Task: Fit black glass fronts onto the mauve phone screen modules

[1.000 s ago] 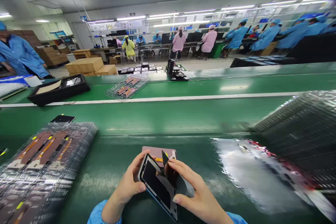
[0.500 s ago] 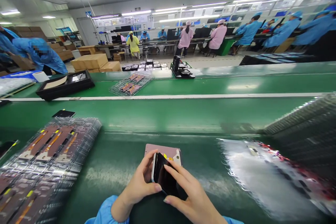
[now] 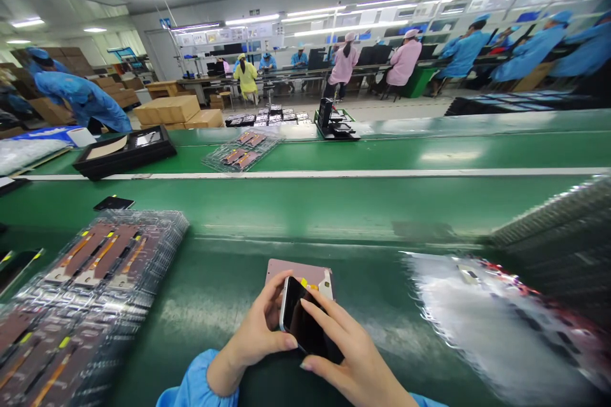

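Observation:
A dark-screened smartphone (image 3: 301, 325) with a light silver edge is tilted up between my two hands, low in the middle of the view. My left hand (image 3: 260, 331) grips its left edge, thumb at the lower corner. Across the screen lie the fingers of my right hand (image 3: 346, 346), with its thumb near the bottom edge. Just behind the phone, a brownish-pink display part (image 3: 286, 267) with a yellow tab rests on the green bench; the phone and my hands partly cover it.
On the left stands a stack of clear trays (image 3: 167, 229) holding several brownish display parts. A black phone (image 3: 113, 203) lies behind it. Clear plastic sheets or trays (image 3: 458, 311) lie at right. Further back are a tray (image 3: 267, 146), a black box (image 3: 162, 149) and a black fixture (image 3: 329, 124). Co-workers sit beyond.
The whole view has shifted slightly, so things appear a little further right. My grip on the phone looks the same. A co-worker at far left has changed posture.

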`<state>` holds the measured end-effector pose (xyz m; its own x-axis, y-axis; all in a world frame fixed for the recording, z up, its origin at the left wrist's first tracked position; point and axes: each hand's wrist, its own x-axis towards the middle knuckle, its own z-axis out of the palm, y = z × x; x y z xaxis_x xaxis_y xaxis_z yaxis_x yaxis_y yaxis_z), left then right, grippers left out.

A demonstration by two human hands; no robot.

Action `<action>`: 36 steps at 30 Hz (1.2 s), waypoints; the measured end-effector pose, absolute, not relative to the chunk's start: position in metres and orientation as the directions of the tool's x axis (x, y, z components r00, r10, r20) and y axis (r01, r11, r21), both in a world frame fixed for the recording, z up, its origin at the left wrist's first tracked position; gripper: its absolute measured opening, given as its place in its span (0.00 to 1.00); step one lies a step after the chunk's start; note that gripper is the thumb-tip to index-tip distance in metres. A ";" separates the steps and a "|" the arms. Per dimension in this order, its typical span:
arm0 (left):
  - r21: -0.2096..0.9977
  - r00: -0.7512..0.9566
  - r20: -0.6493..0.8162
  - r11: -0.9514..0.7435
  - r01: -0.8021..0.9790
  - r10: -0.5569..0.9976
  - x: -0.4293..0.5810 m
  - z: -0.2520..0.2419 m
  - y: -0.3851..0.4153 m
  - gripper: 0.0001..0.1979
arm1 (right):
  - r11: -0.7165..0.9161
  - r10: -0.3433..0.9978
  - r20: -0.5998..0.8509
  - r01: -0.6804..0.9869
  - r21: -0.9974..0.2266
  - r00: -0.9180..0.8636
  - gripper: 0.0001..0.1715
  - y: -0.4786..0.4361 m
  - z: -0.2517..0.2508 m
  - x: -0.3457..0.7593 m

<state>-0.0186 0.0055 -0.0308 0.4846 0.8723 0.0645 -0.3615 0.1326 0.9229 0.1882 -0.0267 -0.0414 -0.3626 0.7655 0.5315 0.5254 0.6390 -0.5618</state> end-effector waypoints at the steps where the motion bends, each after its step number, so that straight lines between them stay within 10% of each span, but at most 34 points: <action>1: 0.925 0.486 0.068 0.127 -0.359 0.871 -0.018 -0.030 0.005 0.46 | 0.642 0.763 0.534 0.530 -0.554 -0.365 0.39 -0.027 -0.041 0.188; 36: 0.971 0.531 0.059 0.075 -0.228 0.845 -0.028 -0.029 0.003 0.45 | 0.704 0.698 0.594 0.534 -0.468 -0.401 0.39 -0.027 -0.036 0.188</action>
